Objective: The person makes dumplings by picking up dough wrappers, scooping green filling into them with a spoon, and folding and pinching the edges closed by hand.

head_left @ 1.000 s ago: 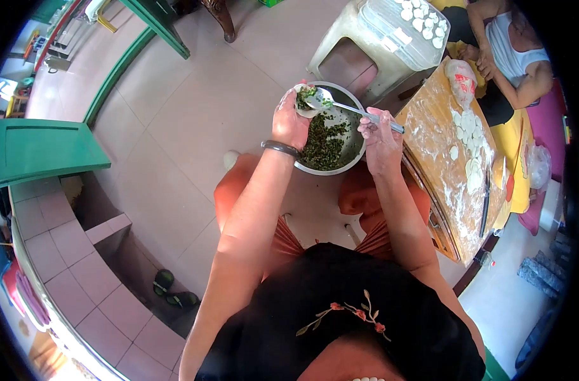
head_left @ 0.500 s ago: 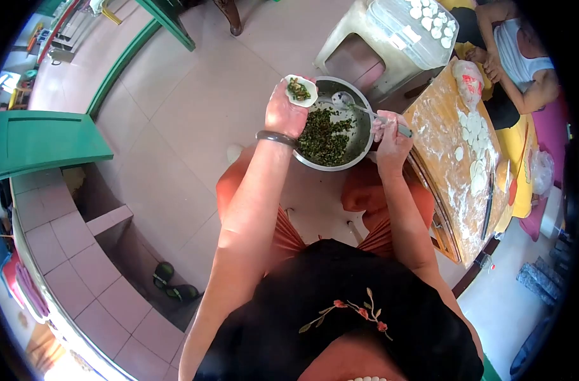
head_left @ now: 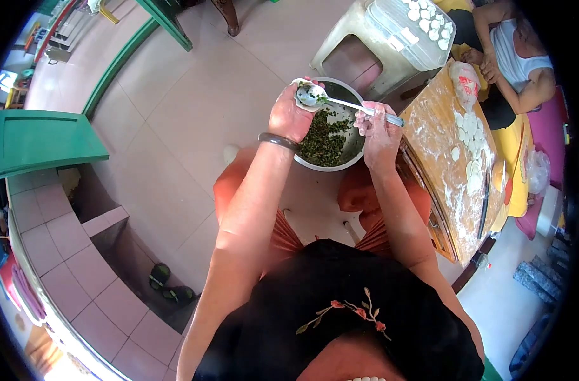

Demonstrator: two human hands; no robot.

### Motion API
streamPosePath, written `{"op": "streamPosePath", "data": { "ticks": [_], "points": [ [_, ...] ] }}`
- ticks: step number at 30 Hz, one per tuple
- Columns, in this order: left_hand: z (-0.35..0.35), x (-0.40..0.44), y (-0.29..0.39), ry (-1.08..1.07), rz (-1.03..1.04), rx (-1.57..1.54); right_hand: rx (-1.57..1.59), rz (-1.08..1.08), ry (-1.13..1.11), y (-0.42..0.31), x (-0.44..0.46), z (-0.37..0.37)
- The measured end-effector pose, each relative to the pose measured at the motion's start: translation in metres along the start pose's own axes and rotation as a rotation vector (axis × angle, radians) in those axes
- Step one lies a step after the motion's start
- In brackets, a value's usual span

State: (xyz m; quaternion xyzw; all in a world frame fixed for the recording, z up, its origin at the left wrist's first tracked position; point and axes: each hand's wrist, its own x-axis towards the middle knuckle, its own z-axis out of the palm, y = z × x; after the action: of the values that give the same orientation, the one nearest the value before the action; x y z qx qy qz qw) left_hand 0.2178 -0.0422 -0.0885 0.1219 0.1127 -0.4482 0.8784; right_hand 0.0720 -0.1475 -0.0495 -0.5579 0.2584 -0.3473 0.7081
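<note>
My left hand (head_left: 291,117), with a dark bracelet at the wrist, holds a round dough wrapper (head_left: 300,103) over the left rim of a metal bowl. The bowl (head_left: 355,154) contains chopped green filling (head_left: 324,141). My right hand (head_left: 379,130) grips the handle of a metal spoon (head_left: 346,103); the bowl of the spoon lies over the wrapper and hides most of it and the filling on it.
To the right, a floured wooden board (head_left: 435,140) bears flat wrappers (head_left: 472,136), a tied plastic bag (head_left: 465,82) and a dark stick (head_left: 484,204). Behind it sits another person (head_left: 521,60). A stool (head_left: 340,38) holds a plastic box (head_left: 397,28) with white dumplings.
The spoon has moved left from inside the bowl onto the wrapper, with my right hand shifting slightly left. My left hand still holds the wrapper.
</note>
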Motion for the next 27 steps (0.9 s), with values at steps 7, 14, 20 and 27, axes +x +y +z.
{"op": "streamPosePath", "data": {
  "ticks": [7,14,20,27],
  "points": [
    [-0.012,0.005,-0.003,0.008,0.019,-0.021,-0.062,0.014,0.004,0.012,0.006,-0.006],
    [0.000,-0.001,-0.002,-0.001,0.057,0.042,-0.216,-0.079,0.000,-0.016,0.005,0.005],
    [-0.016,0.012,0.011,0.138,0.171,0.012,-0.253,-0.300,-0.006,-0.047,0.015,0.010],
    [-0.006,0.002,0.028,0.058,0.084,0.045,-0.395,-0.587,0.008,0.011,0.049,0.016]
  ]
}}
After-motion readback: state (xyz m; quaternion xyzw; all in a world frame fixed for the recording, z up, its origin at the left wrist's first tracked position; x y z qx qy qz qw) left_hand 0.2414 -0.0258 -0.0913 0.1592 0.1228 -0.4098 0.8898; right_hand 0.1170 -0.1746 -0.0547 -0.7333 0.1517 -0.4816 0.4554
